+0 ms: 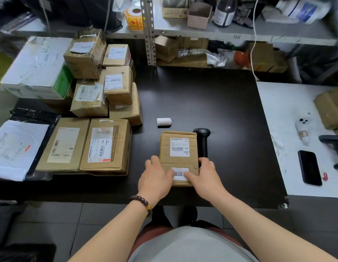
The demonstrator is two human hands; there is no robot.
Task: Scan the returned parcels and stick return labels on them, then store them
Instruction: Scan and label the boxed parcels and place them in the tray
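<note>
Parcel [178,154], a small brown carton with a printed shipping label [180,147] on top, lies flat on the black table [211,103] near the front edge, directly ahead of me and between my two hands. From the head view I note a white return label [180,173] with black characters on the carton's near end. A black handheld scanner [202,142] lies just beside the carton's right side, partly hidden behind it. A small white roll [164,121] sits on the table just beyond the carton, apart from it. A stack of other brown parcels [100,103] fills the table's left side, well apart from the carton. On the white surface to the right, a black phone [309,167] lies flat. My left hand [155,178] rests loosely open against the carton's near-left corner, thumb on the label's left edge. My right hand [204,176] is also open, fingers spread flat, fingertips pressing the label's right part and covering some characters. Neither hand grips anything.
</note>
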